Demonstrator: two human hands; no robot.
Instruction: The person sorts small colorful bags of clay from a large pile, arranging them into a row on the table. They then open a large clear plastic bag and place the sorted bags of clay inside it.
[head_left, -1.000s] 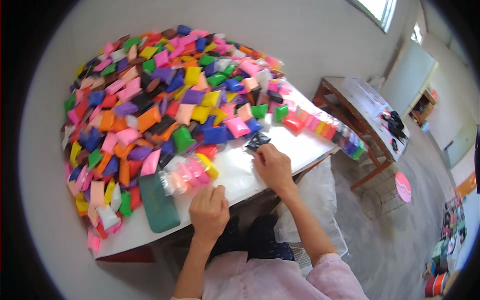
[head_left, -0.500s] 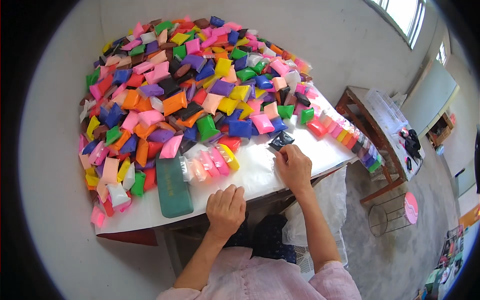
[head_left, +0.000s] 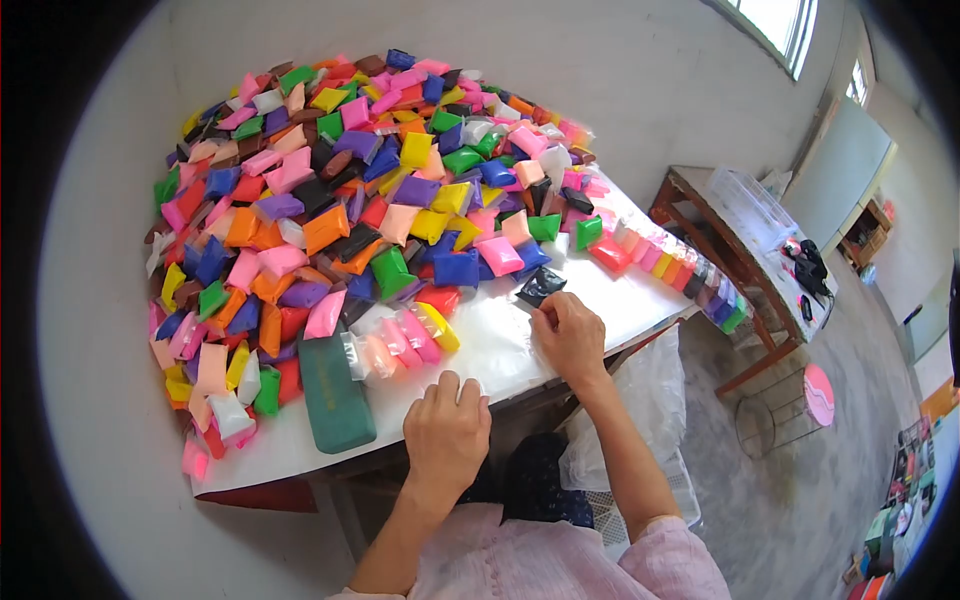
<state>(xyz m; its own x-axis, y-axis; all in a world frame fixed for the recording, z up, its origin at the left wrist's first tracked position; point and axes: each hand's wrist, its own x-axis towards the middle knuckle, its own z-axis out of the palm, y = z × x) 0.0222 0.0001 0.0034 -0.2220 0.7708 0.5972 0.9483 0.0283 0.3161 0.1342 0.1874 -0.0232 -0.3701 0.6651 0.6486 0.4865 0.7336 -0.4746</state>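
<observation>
Right hand (head_left: 568,337): fingers curled, fingertips on a black packet (head_left: 541,286) lying on the white table (head_left: 620,300) at the edge of the packet heap (head_left: 350,200). Left hand (head_left: 446,432): loosely closed, empty, resting at the table's near edge beside a green case (head_left: 335,390) and a clear sleeve of pink, orange and yellow packets (head_left: 400,338).

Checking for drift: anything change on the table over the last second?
Little. Right hand stays by the black packet, fingers on the clear sheet; left hand stays at the table edge. Nothing picked up or released. Only the camera shifted; pile unchanged.
</observation>
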